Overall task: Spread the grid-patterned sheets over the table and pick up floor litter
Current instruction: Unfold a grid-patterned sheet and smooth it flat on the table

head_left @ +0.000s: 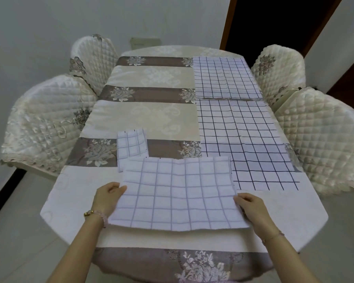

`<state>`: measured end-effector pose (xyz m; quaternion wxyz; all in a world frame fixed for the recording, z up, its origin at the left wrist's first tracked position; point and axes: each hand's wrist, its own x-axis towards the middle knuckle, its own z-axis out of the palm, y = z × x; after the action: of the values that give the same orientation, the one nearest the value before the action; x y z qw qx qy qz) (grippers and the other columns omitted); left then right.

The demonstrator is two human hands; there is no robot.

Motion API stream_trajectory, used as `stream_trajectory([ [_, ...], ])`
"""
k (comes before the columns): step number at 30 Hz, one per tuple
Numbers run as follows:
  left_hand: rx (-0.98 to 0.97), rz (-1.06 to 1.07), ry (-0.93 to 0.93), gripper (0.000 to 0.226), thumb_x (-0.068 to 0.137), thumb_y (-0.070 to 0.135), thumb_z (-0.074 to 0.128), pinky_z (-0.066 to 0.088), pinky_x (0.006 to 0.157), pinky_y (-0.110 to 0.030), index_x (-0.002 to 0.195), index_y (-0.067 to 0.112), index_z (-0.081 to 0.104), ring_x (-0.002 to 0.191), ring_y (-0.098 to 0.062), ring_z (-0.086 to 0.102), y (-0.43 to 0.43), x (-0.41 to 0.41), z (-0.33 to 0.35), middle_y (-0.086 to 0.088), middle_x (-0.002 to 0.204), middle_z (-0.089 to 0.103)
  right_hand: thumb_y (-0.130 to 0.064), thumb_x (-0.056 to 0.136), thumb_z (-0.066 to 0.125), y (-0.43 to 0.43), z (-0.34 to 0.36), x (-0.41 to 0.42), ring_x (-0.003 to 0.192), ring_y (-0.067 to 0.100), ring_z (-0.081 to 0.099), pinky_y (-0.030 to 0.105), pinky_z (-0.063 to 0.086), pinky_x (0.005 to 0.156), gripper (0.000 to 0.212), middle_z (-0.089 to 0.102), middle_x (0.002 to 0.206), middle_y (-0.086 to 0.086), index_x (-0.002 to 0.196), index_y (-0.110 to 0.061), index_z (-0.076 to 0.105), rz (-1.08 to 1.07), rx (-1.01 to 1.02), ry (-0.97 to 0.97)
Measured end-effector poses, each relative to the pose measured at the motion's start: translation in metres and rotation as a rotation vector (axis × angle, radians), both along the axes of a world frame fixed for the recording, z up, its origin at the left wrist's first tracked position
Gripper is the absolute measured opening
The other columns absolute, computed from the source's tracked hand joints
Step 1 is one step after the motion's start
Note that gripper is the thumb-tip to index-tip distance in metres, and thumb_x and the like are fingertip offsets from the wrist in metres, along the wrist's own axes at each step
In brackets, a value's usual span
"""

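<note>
Head view: grid-patterned sheet (pixel 178 193) held at 6 o'clock
Left hand (pixel 107 198) and right hand (pixel 253 209) pinch its edges; wall plate (pixel 144 43) print blurred

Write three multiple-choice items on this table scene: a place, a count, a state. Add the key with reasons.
1. The two spread white sheets with dark grid lines lie along which side of the cloth-covered table? A left; B right; C near end.
2. How many quilted cream chairs show? A two; B four; C six.
3. The white grid-patterned sheet at the near edge is: A lying untouched; B crumpled into a ball; C gripped at both sides.
Key: 1 B, both lie on the right half. 2 B, two stand on each side. 3 C, the left hand and right hand each pinch a side edge.
</note>
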<state>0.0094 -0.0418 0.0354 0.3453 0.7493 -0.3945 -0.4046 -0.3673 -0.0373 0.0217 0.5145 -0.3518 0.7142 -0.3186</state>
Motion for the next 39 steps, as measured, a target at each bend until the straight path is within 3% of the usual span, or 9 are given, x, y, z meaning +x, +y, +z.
stream_trajectory([
  [6, 0.095, -0.014, -0.068, 0.023, 0.085, 0.014, 0.062, 0.031, 0.061, -0.03, 0.065, 0.012, 0.051, 0.074, -0.02, 0.044, -0.007, 0.005, -0.023, -0.007, 0.066, 0.048, -0.017, 0.088, 0.062, 0.0, -0.003, 0.006, 0.07, 0.025, 0.059, 0.03, 0.048, 0.063, 0.022, 0.065, 0.078, 0.012, 0.08, 0.003, 0.063, 0.071, 0.067, -0.109],
  [8, 0.109, -0.031, -0.137, 0.006, 0.086, 0.015, 0.061, 0.037, 0.067, -0.032, 0.083, 0.01, 0.059, 0.082, -0.026, 0.051, -0.009, -0.002, -0.021, -0.008, 0.078, 0.055, -0.02, 0.088, 0.062, 0.0, 0.0, 0.009, 0.068, 0.022, 0.056, 0.028, 0.045, 0.061, 0.029, 0.061, 0.076, 0.013, 0.081, 0.008, 0.059, 0.088, 0.031, -0.118],
  [12, -0.022, -0.069, -0.508, 0.043, 0.084, 0.013, 0.063, 0.039, 0.092, -0.042, 0.124, 0.004, 0.05, 0.111, -0.036, 0.049, -0.011, -0.028, -0.012, -0.017, 0.12, 0.055, -0.011, 0.091, 0.057, 0.001, 0.016, 0.02, 0.043, 0.003, 0.044, 0.011, 0.034, 0.042, 0.024, 0.052, 0.053, -0.004, 0.07, 0.001, 0.057, 0.049, -0.086, -0.139],
  [18, -0.232, -0.463, -0.128, 0.024, 0.086, 0.025, 0.062, 0.041, 0.081, -0.015, 0.109, 0.017, 0.061, 0.106, -0.011, 0.054, -0.01, -0.118, 0.037, 0.007, 0.112, 0.059, -0.013, 0.087, 0.063, 0.006, 0.049, 0.041, 0.066, 0.011, 0.058, 0.015, 0.044, 0.057, 0.018, 0.066, 0.071, 0.005, 0.078, 0.003, 0.067, 0.091, -0.278, -0.149],
  [22, -0.172, -0.43, 0.133, 0.035, 0.084, 0.036, 0.063, 0.041, 0.077, -0.01, 0.114, 0.021, 0.056, 0.104, -0.011, 0.055, -0.019, -0.166, 0.06, 0.007, 0.119, 0.057, -0.012, 0.084, 0.065, 0.012, 0.068, 0.063, 0.071, 0.007, 0.061, 0.018, 0.047, 0.067, 0.011, 0.073, 0.079, 0.01, 0.078, -0.01, 0.074, 0.186, -0.347, -0.119],
  [24, -0.23, -0.424, 0.135, 0.044, 0.085, 0.036, 0.062, 0.041, 0.083, -0.014, 0.125, 0.021, 0.05, 0.11, -0.011, 0.052, -0.031, -0.172, 0.069, 0.008, 0.122, 0.051, -0.014, 0.083, 0.066, 0.013, 0.074, 0.07, 0.074, 0.011, 0.061, 0.026, 0.046, 0.071, 0.011, 0.071, 0.082, 0.015, 0.077, -0.01, 0.074, 0.247, -0.372, -0.098],
  [29, -0.211, -0.685, -0.053, 0.047, 0.094, 0.036, 0.043, 0.023, 0.114, -0.032, 0.137, 0.017, 0.04, 0.134, -0.014, 0.032, -0.086, -0.152, 0.075, 0.001, 0.14, 0.041, -0.005, 0.086, 0.063, 0.011, 0.094, 0.067, 0.071, 0.001, 0.063, 0.01, 0.044, 0.067, 0.017, 0.071, 0.073, -0.007, 0.075, -0.014, 0.074, 0.319, -0.409, -0.134],
  [33, -0.007, -0.8, 0.128, 0.012, 0.097, 0.019, 0.039, 0.037, 0.073, -0.018, 0.093, 0.021, 0.051, 0.08, -0.004, 0.046, -0.106, -0.14, 0.082, 0.007, 0.088, 0.051, -0.006, 0.087, 0.062, 0.004, 0.1, 0.053, 0.071, 0.0, 0.062, 0.009, 0.044, 0.066, 0.017, 0.069, 0.073, -0.009, 0.075, -0.013, 0.072, 0.324, -0.413, -0.121],
  [39, -0.041, -0.826, 0.011, 0.038, 0.082, 0.014, 0.063, 0.022, 0.051, -0.018, 0.058, 0.017, 0.034, 0.05, 0.0, 0.028, -0.12, -0.116, 0.089, 0.007, 0.058, 0.028, -0.008, 0.086, 0.063, -0.026, 0.104, 0.014, 0.074, 0.003, 0.061, 0.007, 0.044, 0.063, 0.009, 0.07, 0.082, -0.002, 0.086, -0.009, 0.072, 0.124, -0.375, 0.013],
])
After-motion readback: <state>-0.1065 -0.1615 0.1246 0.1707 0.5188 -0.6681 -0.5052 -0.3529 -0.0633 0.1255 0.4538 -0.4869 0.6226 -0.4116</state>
